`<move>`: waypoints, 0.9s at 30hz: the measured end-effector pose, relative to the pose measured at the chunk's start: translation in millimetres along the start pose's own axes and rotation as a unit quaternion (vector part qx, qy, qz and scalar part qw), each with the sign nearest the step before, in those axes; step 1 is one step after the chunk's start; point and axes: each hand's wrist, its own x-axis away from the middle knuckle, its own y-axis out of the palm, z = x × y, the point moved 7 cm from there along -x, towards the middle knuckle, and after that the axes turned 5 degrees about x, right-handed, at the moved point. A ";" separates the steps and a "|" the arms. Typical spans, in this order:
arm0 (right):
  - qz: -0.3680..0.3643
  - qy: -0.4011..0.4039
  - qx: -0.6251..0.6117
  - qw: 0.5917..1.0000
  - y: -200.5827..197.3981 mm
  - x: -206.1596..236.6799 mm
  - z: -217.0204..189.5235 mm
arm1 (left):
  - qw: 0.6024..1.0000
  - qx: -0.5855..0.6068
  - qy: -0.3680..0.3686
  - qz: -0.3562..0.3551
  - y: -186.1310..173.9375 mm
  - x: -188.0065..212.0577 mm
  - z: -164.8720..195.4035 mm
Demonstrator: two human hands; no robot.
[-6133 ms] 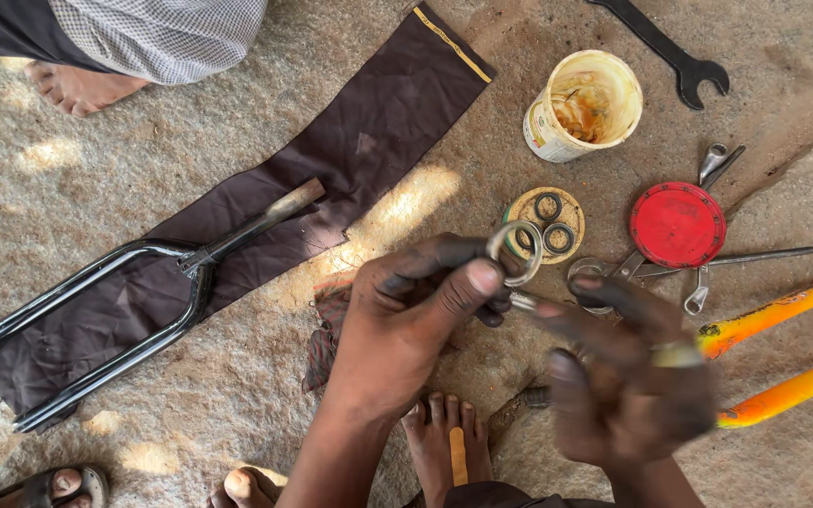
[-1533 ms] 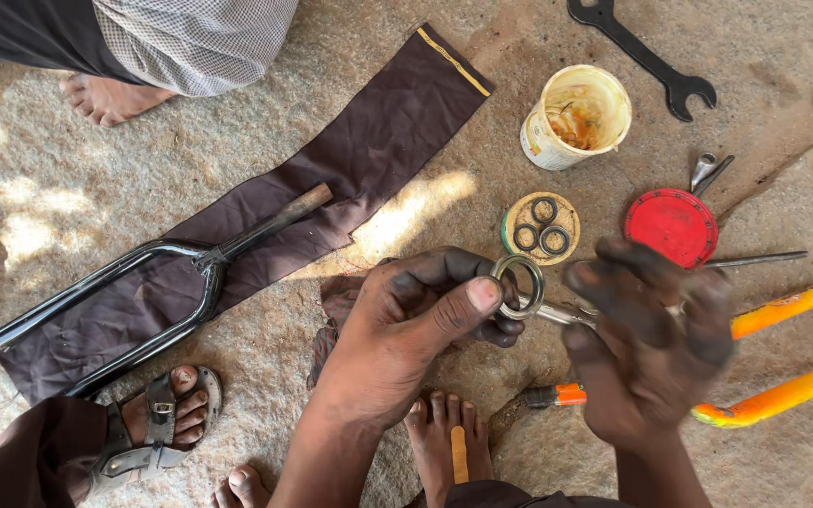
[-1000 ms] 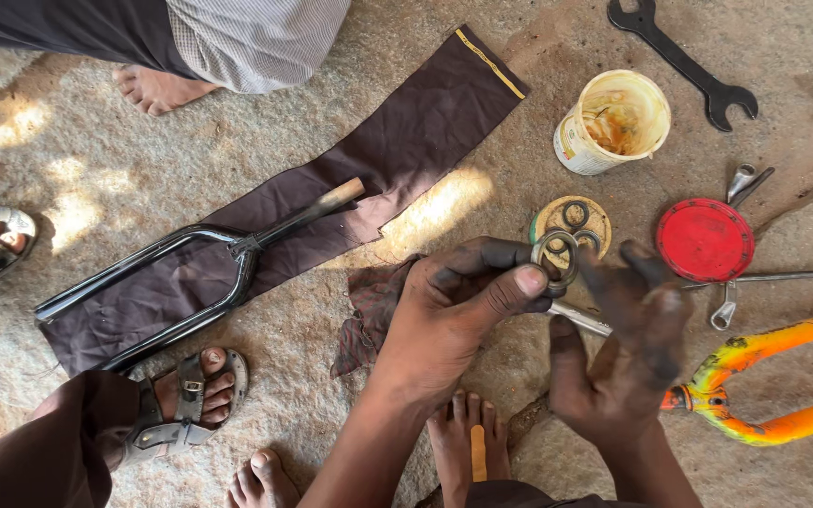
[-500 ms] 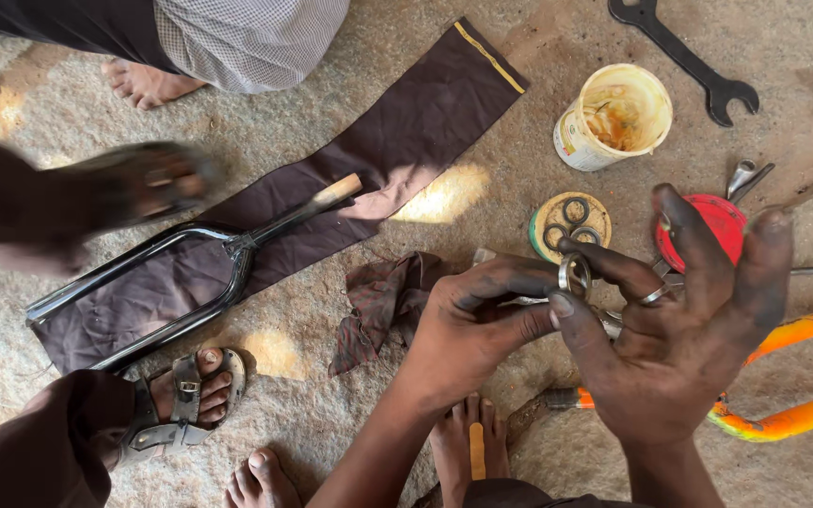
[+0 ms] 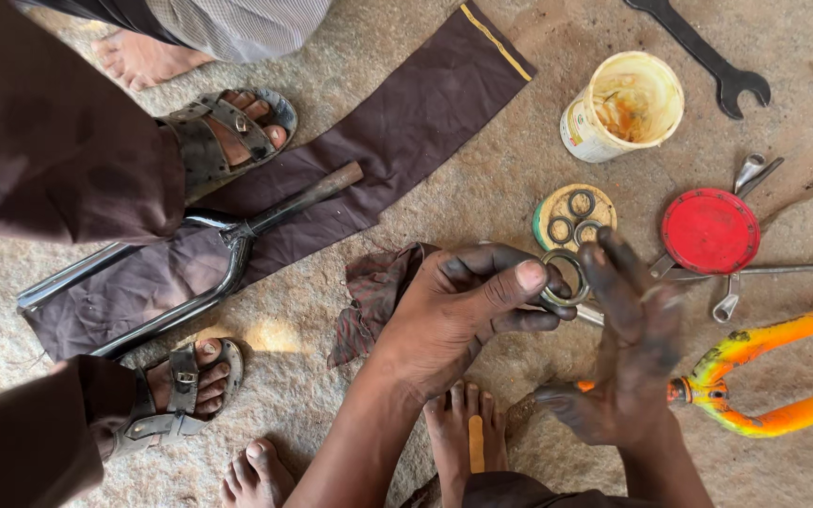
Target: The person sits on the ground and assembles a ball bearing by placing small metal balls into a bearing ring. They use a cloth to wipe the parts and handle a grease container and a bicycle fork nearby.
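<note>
My left hand (image 5: 458, 315) pinches a greasy metal ring (image 5: 565, 278) between thumb and fingers, holding it up over the ground. My right hand (image 5: 634, 353) is black with grease, its fingers spread, and its index fingertip rests against the ring's right side. A thin metal piece (image 5: 588, 315) shows between the two hands; who holds it I cannot tell. Just beyond the ring lies a yellow lid (image 5: 573, 216) with three smaller rings on it. A crumpled dark rag (image 5: 375, 292) lies under my left wrist. My bare foot (image 5: 463, 435) is below.
A chrome bicycle fork (image 5: 218, 273) lies on a long brown cloth (image 5: 406, 122). Another person's sandalled feet (image 5: 228, 132) (image 5: 176, 386) stand by it. A white grease tub (image 5: 621, 105), red lid (image 5: 709, 230), black wrench (image 5: 708, 61), small spanners (image 5: 741, 282) and orange frame tubes (image 5: 773, 376) lie at the right.
Another person in sandals has stepped in from the left, one foot now planted beside the fork. My right hand has dropped lower and opened, still touching the ring in my left hand.
</note>
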 end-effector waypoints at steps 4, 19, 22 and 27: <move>0.006 -0.009 0.065 0.998 -1.0 10.0 -1.8 | 1.000 0.024 0.016 -0.013 2.0 2.8 6.9; 0.072 0.032 -0.070 0.994 0.1 11.5 -18.7 | 0.985 -0.169 0.018 0.040 -1.9 8.9 20.9; 0.100 0.031 -0.055 0.993 -4.2 8.6 -16.0 | 0.986 -0.159 0.024 0.031 -1.4 6.8 18.0; 0.068 -0.039 0.088 0.993 5.4 -8.9 -13.0 | 0.989 -0.122 0.080 -0.002 7.9 3.9 19.5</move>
